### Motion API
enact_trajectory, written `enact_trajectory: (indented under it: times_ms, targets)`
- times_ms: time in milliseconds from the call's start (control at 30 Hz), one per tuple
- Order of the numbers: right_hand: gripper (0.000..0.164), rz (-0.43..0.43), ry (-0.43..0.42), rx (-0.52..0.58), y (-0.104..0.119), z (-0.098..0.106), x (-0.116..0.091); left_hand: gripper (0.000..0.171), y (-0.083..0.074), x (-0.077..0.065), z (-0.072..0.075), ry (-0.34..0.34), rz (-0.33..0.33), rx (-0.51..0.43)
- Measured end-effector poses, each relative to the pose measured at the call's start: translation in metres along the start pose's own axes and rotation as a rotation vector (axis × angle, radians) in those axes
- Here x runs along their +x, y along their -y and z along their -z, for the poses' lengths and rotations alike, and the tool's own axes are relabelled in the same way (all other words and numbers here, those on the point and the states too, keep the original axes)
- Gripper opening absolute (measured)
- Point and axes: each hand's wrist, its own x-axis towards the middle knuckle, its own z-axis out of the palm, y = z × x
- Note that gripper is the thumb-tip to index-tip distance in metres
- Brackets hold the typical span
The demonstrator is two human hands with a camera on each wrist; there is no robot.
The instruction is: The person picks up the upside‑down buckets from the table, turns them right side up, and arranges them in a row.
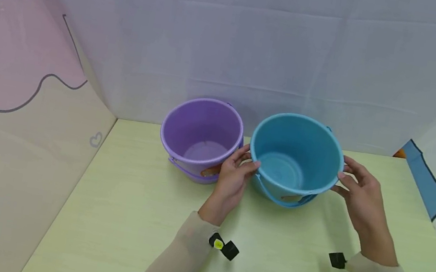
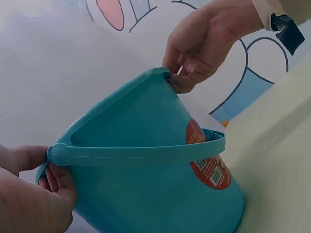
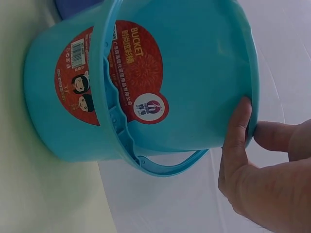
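Note:
A blue bucket [image 1: 282, 167] stands on the table beside a purple bucket [image 1: 201, 133]. My left hand [image 1: 232, 177] pinches the blue bucket's rim on its left side, close to where the handle [image 2: 141, 154] joins. On the opposite side, my right hand [image 1: 361, 195] pinches the rim between thumb and fingers, as the right wrist view also shows. The blue handle hangs down along the bucket's front. A red label [image 3: 138, 68] is stuck on the bucket's wall. Both buckets show bare bottoms inside.
The pale table [image 1: 120, 216] runs back to a white cloth wall [image 1: 239, 37]. Walls with cartoon drawings close in the left [image 1: 2, 142] and right sides. The purple bucket is right next to my left hand.

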Motion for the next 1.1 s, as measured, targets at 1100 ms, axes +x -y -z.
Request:
enact_trajectory:
  times_ms: [1100]
  targets:
    - [0.053,0.003,-0.033,0.03,0.001,-0.011,0.014,0.053,0.001,0.01,0.0,-0.07,0.022,-0.087]
